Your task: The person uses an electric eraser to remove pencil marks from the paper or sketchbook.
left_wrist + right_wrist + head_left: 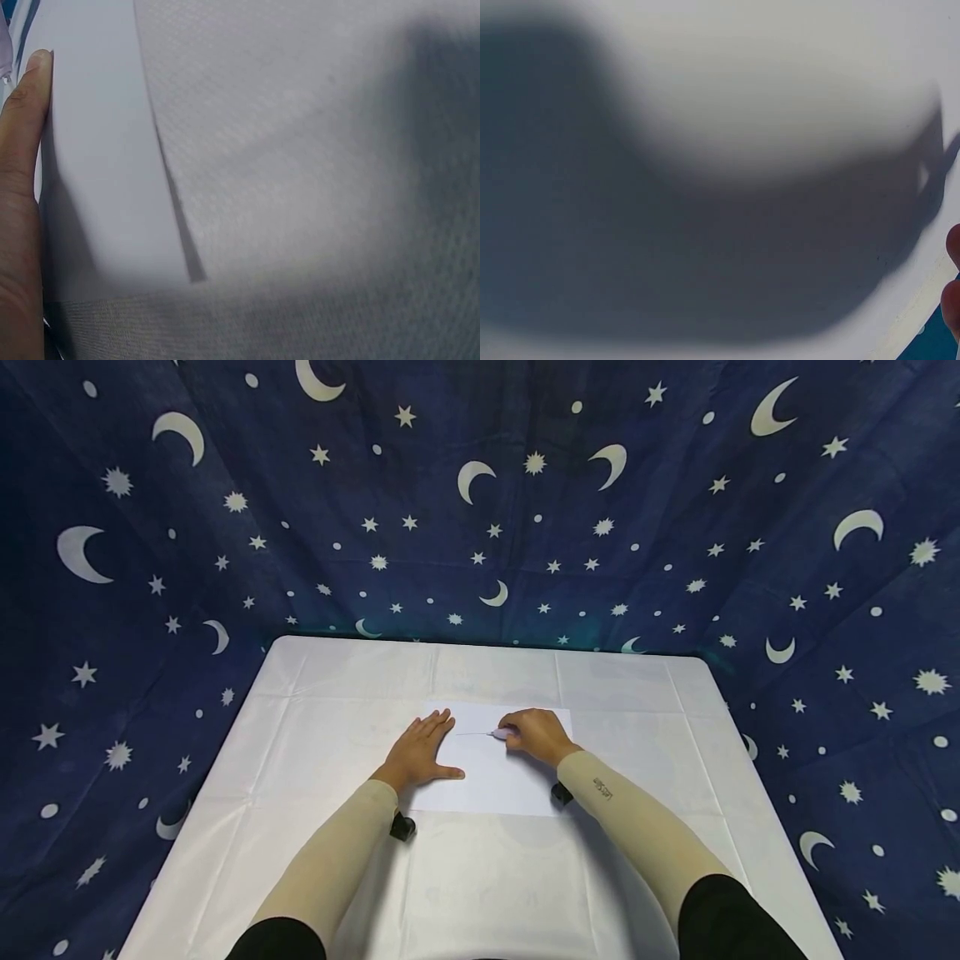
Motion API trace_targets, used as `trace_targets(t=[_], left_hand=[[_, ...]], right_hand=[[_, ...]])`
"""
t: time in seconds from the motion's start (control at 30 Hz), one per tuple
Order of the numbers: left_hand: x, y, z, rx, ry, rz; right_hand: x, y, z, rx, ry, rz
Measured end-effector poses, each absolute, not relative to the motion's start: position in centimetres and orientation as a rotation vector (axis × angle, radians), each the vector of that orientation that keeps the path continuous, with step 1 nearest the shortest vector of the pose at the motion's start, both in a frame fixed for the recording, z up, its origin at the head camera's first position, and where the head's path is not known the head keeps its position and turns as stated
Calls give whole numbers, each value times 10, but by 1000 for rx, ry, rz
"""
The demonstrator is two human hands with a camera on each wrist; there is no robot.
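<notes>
A sheet of white paper (pixel 495 785) lies on the table. My left hand (pixel 422 752) rests flat on its left side, fingers spread and thumb pointing right; in the left wrist view the thumb (pixel 22 112) lies along the paper (pixel 112 165). My right hand (pixel 536 733) pinches a small pale lavender tool (pixel 501 734) with a narrow tip pointing left over the upper part of the sheet. A thin dark line (pixel 472 734) runs left from that tip; whether drawn or part of the tool, I cannot tell. Only two fingertips (pixel 951 304) show in the right wrist view.
A creased white cloth covers the table (pixel 330 735), which has rounded far corners. Behind and at both sides hangs a dark blue curtain (pixel 435 577) with moons and stars. Black wrist devices (pixel 402 827) sit under both wrists. Arm shadows fall across the cloth and paper.
</notes>
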State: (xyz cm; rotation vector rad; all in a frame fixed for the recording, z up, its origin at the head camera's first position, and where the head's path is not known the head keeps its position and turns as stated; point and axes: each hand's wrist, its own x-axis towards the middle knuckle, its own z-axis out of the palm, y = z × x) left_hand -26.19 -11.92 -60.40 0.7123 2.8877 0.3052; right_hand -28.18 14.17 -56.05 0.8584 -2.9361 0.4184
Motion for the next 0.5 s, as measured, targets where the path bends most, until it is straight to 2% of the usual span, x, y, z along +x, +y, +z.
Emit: trace_targets(t=[0.5], left_hand=[[-261,-118,-603,708,2888,299]], right_hand=[[-278,147,-558,843,-2943,406]])
